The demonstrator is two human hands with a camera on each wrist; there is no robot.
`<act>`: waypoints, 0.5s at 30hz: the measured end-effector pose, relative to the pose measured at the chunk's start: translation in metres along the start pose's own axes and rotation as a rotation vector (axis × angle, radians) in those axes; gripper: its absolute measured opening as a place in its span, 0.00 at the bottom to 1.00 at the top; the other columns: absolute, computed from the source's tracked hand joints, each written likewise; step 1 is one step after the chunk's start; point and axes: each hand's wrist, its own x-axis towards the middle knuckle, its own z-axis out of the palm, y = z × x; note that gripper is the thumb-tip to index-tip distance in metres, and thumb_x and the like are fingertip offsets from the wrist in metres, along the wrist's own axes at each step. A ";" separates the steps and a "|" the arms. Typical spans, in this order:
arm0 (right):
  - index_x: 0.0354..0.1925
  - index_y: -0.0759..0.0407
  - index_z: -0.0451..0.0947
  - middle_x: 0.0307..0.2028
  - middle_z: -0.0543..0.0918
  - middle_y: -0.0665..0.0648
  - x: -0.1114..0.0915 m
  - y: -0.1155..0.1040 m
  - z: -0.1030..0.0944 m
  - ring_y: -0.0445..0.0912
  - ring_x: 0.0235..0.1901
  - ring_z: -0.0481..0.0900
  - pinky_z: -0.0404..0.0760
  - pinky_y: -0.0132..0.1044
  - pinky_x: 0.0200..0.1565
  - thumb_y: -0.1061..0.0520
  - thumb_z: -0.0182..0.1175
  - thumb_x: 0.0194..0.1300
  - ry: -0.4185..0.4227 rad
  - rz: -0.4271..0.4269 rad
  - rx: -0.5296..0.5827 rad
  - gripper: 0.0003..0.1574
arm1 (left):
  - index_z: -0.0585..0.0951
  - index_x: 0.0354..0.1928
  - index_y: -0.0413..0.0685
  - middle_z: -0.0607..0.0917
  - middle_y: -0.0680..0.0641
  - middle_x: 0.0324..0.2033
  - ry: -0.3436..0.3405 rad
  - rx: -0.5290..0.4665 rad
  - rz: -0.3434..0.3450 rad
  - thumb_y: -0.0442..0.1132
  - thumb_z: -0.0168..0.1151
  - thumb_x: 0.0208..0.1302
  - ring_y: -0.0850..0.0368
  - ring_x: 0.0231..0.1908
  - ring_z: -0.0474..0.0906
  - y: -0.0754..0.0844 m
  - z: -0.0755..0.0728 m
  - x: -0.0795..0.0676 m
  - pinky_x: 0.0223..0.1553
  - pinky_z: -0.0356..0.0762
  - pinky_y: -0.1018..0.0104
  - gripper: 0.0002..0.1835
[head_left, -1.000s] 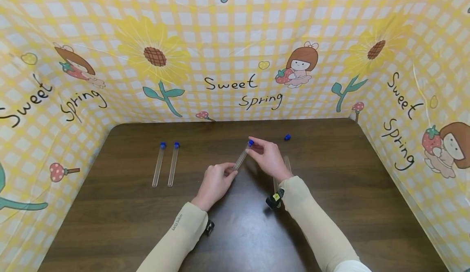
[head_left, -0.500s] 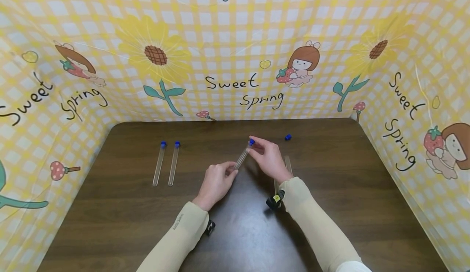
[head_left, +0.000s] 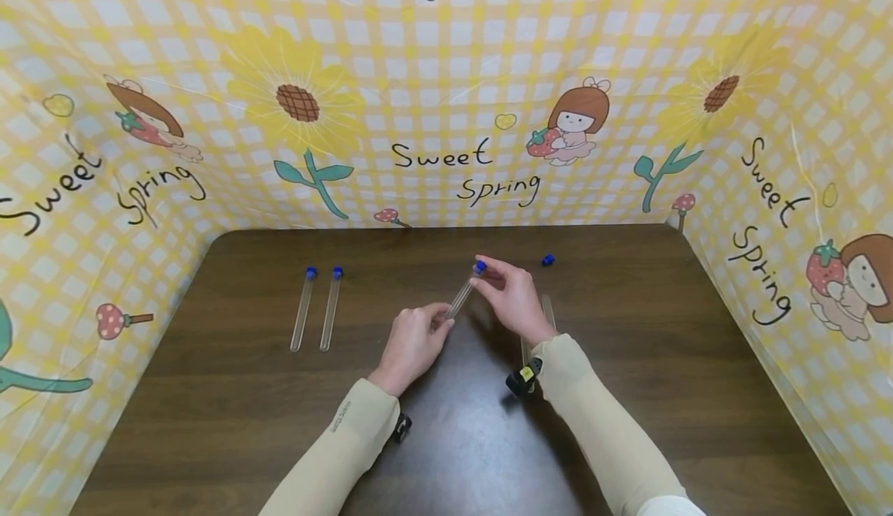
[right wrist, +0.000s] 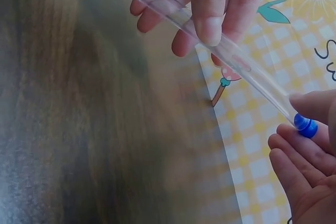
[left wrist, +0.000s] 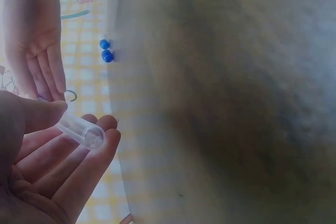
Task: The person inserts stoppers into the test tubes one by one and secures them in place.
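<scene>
Held aslant above the table is a clear test tube with a blue cap at its upper end. My left hand pinches the tube near its rounded bottom, thumb on one side and fingers on the other. At the capped end, my right hand has thumb and fingers around the blue cap, as the right wrist view shows. The left wrist view looks onto the tube's rounded end; the capped end is hidden there.
Left of the hands lie two capped test tubes side by side. A loose blue cap rests at the back right of the brown table. Clear tube glass shows partly hidden by my right wrist. A yellow checked cloth walls the table.
Both hands keep their grip on the test tube and cap, which rise very slightly. Everything in the head view shifts a little with the camera; the tubes and loose cap on the table stay put.
</scene>
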 end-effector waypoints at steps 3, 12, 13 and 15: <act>0.65 0.58 0.78 0.51 0.86 0.56 0.001 0.000 -0.001 0.48 0.50 0.84 0.80 0.43 0.53 0.58 0.68 0.69 0.006 -0.011 0.013 0.28 | 0.87 0.47 0.39 0.89 0.47 0.33 0.002 -0.001 0.008 0.33 0.70 0.66 0.61 0.30 0.84 0.001 0.001 0.002 0.30 0.79 0.64 0.10; 0.65 0.58 0.78 0.50 0.86 0.56 0.004 -0.001 -0.002 0.47 0.50 0.84 0.80 0.43 0.53 0.57 0.67 0.70 0.001 -0.014 0.037 0.27 | 0.87 0.47 0.38 0.90 0.47 0.33 0.018 -0.019 0.012 0.33 0.70 0.66 0.62 0.28 0.83 0.001 0.002 0.002 0.27 0.77 0.65 0.09; 0.64 0.58 0.79 0.50 0.86 0.56 0.004 -0.001 -0.003 0.47 0.50 0.84 0.80 0.43 0.53 0.57 0.67 0.70 0.002 -0.017 0.041 0.26 | 0.87 0.47 0.38 0.90 0.47 0.33 0.025 -0.022 0.016 0.33 0.70 0.66 0.62 0.28 0.83 0.001 0.002 0.002 0.28 0.78 0.64 0.09; 0.64 0.58 0.79 0.50 0.86 0.55 0.005 -0.001 -0.003 0.47 0.49 0.84 0.80 0.43 0.53 0.57 0.67 0.70 0.001 -0.016 0.047 0.26 | 0.87 0.46 0.38 0.90 0.47 0.33 0.037 -0.025 0.022 0.33 0.70 0.65 0.61 0.28 0.84 0.002 0.002 0.002 0.28 0.78 0.64 0.10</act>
